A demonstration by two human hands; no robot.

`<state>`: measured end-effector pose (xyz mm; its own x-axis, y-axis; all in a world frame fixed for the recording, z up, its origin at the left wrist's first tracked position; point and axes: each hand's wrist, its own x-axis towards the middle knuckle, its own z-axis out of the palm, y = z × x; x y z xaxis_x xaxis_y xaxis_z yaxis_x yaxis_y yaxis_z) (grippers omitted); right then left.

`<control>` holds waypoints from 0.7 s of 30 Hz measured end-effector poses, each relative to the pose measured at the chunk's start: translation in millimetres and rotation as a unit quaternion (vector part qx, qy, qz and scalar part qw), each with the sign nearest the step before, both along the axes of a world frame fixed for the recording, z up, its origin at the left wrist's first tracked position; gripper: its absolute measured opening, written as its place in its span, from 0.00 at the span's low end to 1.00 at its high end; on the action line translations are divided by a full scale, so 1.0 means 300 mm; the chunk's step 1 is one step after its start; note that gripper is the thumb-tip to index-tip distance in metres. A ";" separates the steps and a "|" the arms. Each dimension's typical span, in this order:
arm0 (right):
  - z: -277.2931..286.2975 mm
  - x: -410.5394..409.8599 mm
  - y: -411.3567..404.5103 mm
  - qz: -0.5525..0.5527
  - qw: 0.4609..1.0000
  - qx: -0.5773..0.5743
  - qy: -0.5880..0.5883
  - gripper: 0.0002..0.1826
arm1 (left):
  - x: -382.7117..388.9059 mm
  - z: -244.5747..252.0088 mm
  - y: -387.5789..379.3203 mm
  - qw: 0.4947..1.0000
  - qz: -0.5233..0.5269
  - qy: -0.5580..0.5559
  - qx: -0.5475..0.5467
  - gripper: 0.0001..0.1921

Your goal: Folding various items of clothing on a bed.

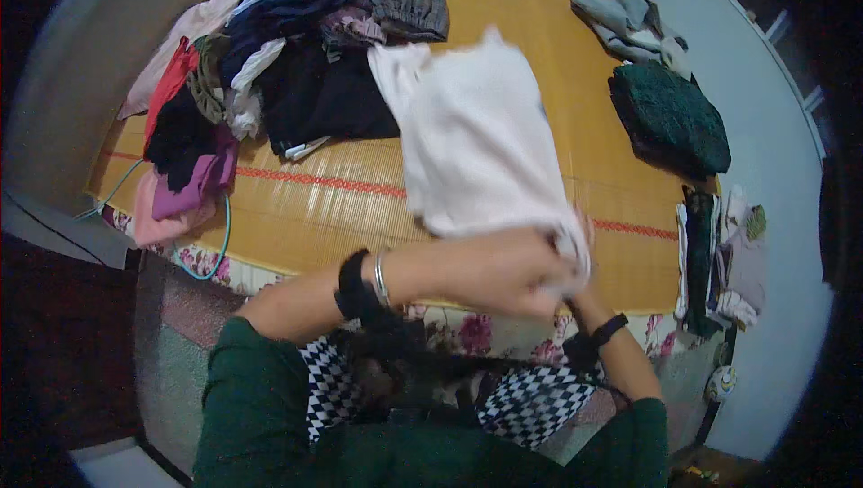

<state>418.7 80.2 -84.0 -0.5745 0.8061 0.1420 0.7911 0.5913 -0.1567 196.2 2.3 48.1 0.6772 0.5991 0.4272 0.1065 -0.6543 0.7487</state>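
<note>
A white cloth garment (pixel 482 137) is spread in front of me over the bamboo mat, blurred along its far edge. My left hand (pixel 516 269), with a silver bangle and a black band at the wrist, reaches across to the right and grips the garment's near right corner. At the same corner, my right hand (pixel 588 296) is largely covered by the bunched cloth and by my left hand. Its fingertips show beside the cloth's right edge, and it appears to hold the fabric there.
The bamboo mat (pixel 323 208) covers a bed with a floral sheet (pixel 475 334) at its near edge. Mixed clothes (pixel 330 90) are heaped at left, beside a light blue hanger (pixel 228 232). At right lie grey clothing (pixel 627 23), dark green fabric (pixel 674 117) and narrow folded items (pixel 698 259).
</note>
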 end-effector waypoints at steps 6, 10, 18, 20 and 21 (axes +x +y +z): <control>0.020 0.025 -0.053 -0.003 0.990 -0.017 0.142 0.29 | 0.058 -0.165 -0.301 0.987 -0.012 0.137 -0.079 0.12; 0.016 0.061 -0.066 0.029 0.940 -0.163 0.299 0.27 | 0.042 -0.186 -0.415 0.961 -0.056 0.142 -0.233 0.12; 0.187 0.032 -0.182 0.023 0.949 -0.097 0.301 0.28 | -0.103 -0.241 -0.362 0.895 0.417 -0.018 -0.158 0.13; 0.220 -0.007 -0.213 0.084 0.970 -0.056 0.222 0.30 | -0.162 -0.267 -0.318 0.865 0.476 -0.015 -0.160 0.12; 0.225 -0.019 -0.217 0.084 0.970 -0.054 0.221 0.30 | -0.178 -0.276 -0.301 0.833 0.529 -0.010 -0.163 0.12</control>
